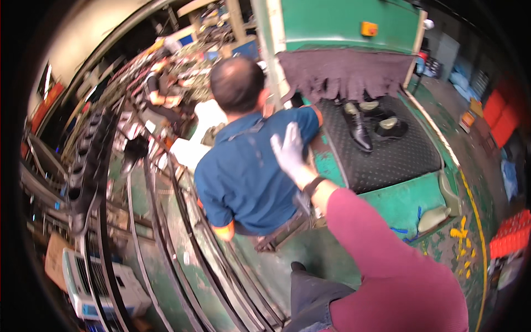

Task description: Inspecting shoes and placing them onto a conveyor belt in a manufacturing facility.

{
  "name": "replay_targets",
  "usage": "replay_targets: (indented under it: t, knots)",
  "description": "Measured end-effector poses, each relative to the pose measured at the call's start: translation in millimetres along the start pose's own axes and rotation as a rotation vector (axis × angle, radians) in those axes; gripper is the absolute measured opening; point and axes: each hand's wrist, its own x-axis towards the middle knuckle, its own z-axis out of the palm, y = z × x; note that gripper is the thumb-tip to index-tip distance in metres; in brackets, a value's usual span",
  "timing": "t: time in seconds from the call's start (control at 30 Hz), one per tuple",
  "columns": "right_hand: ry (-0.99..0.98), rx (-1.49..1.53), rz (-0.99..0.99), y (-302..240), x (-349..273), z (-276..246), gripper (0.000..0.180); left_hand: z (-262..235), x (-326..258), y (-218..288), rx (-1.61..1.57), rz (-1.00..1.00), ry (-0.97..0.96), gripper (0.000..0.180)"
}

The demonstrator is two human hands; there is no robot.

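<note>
My right hand (289, 148), in a thin whitish glove and with a dark band at the wrist, is stretched out with its fingers apart and holds nothing. It lies over the upper back of a co-worker (243, 177) in a dark blue shirt; I cannot tell whether it touches the shirt. Beyond it, a black lace-up shoe (358, 127) rests on a black studded mat (387, 166). Beside that shoe stand a dark shoe (391, 128) with a pale filling and another (372, 108) close to the curtain. My left hand is out of sight.
A ragged dark curtain (343, 72) hangs from the green machine (343, 27) behind the mat. Long metal rails (166, 243) run along the left, near a white-and-blue unit (83, 288). Yellow scraps (462, 238) litter the right floor, by a pale shoe last (434, 219).
</note>
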Motion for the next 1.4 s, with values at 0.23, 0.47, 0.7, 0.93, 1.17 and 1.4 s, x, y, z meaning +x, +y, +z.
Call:
replay_targets:
  t: [0.23, 0.47, 0.7, 0.93, 1.17, 1.4]
  knots:
    - [0.024, -0.035, 0.866, 144.7, -3.4, -95.7, 0.069, 0.1, -5.0, -3.4, -0.155, -0.145, -0.072, 0.039]
    - [-0.541, -0.468, -0.055, 116.7, -148.0, -104.8, 0.07, 6.1, -0.1, -21.3, 0.038, 0.089, 0.091, 0.045]
    - [-0.567, -0.558, -0.162, 104.1, -189.4, -102.1, 0.067, 8.0, -6.2, -19.2, 0.131, 0.124, 0.165, 0.04]
    - [-0.464, -0.387, -0.146, 106.7, -192.7, -108.1, 0.051, 4.4, -9.7, -16.4, 0.167, 0.122, 0.161, 0.036]
    - [-0.465, -0.306, -0.139, 108.8, -188.7, -120.9, 0.048, 10.3, 1.3, -32.2, 0.265, 0.152, 0.005, 0.058]
    - [-0.579, -0.209, -0.252, 106.5, -171.3, -132.0, 0.054, -9.4, 23.7, -71.5, 0.172, 0.341, -0.237, 0.038]
